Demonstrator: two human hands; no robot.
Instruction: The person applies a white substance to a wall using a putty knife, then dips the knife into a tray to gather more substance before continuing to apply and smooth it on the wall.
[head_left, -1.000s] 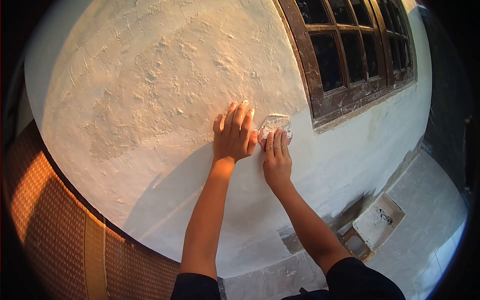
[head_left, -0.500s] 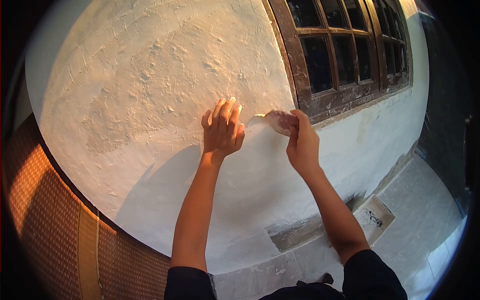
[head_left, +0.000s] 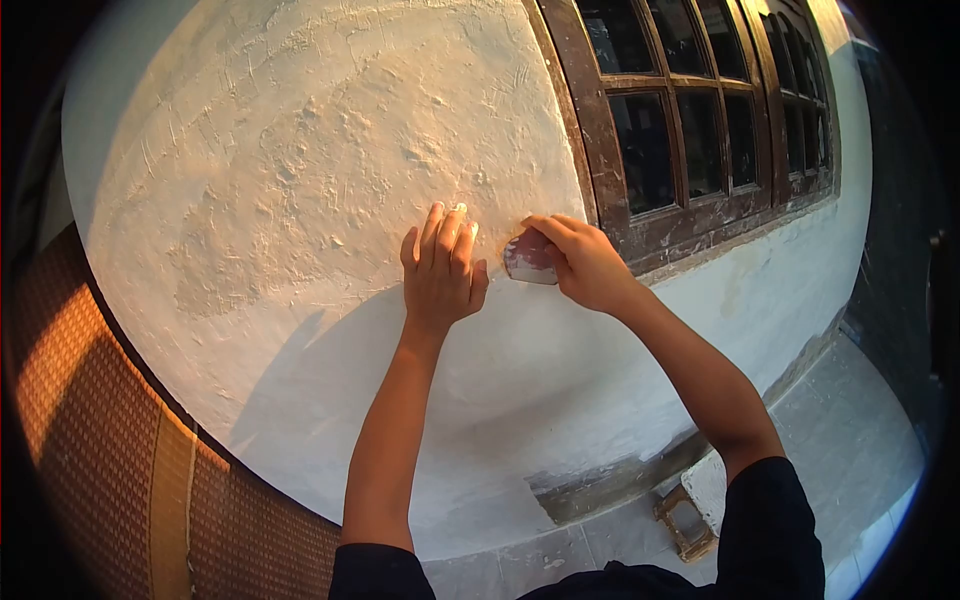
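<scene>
A rough, pale plastered wall (head_left: pixel 300 190) fills the middle of the view, with ridges and lumps above and a smoother band below. My left hand (head_left: pixel 443 265) rests on it, fingers stretched upward and holding nothing. To its right, my right hand (head_left: pixel 585 262) grips a flat scraper (head_left: pixel 530 258), reddish with white smears. The scraper's blade is against or very close to the wall; exact contact is hard to see.
A brown wooden window frame (head_left: pixel 650 235) with dark panes is at upper right. Below my right arm stands a small stool (head_left: pixel 690 515) on the grey tiled floor (head_left: pixel 850 420). A woven brown panel (head_left: pixel 90 430) borders the lower left.
My right hand has moved left and turned, bringing the scraper closer to my left hand. My left hand stays nearly in place. The camera view has shifted slightly.
</scene>
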